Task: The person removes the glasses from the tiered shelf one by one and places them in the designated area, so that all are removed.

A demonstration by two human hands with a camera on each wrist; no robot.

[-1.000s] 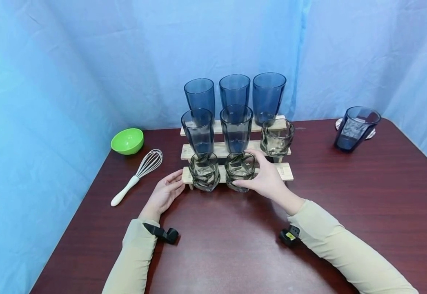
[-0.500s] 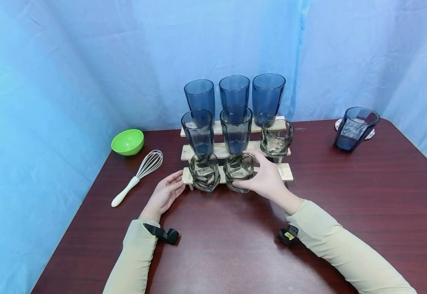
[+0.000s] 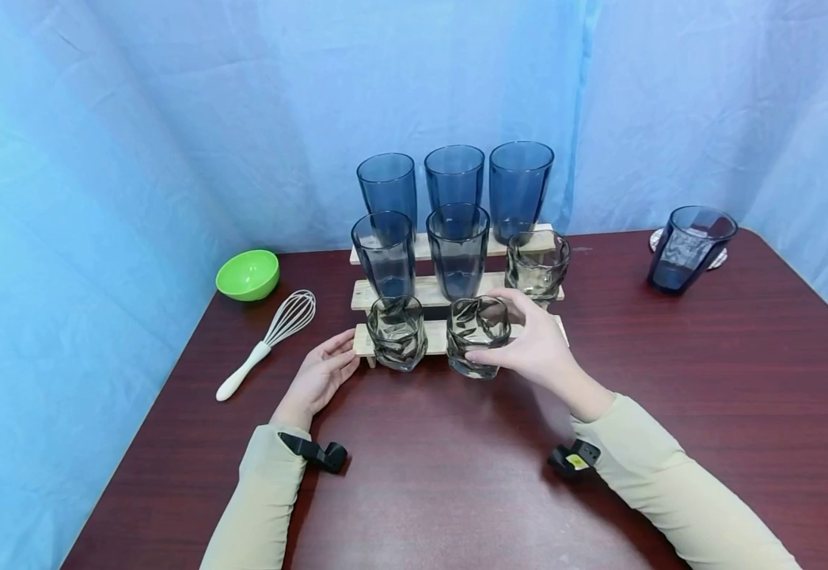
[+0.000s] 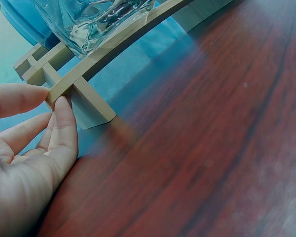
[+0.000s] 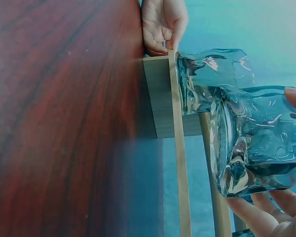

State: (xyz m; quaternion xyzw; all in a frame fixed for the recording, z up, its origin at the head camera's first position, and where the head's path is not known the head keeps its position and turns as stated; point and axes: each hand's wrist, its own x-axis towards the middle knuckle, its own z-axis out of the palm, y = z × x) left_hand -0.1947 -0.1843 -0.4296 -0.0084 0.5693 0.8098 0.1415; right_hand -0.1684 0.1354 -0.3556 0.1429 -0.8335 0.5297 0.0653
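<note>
My right hand (image 3: 531,348) grips a short smoky glass tumbler (image 3: 476,336) around its side, thumb in front and fingers behind. In the right wrist view this tumbler (image 5: 259,143) shows a gap between its base and the front step. My left hand (image 3: 317,380) pinches the left end of that step of the wooden three-tier rack (image 4: 123,42), thumb on top and a fingertip beneath. Another smoky tumbler (image 3: 396,336) stands on the front step's left. A third tumbler (image 3: 537,269) is at the right of the middle step, beside two blue glasses (image 3: 458,253).
Three tall blue glasses (image 3: 521,190) line the top step. Left of the rack lie a white whisk (image 3: 264,348) and a green bowl (image 3: 247,275). One more blue glass (image 3: 690,252) stands far right by a round coaster (image 3: 719,260). Blue curtains surround the table.
My right hand has moved right with the tumbler, after a slight shift left, widening the space from the left tumbler. My left hand has stayed at the rack's end.
</note>
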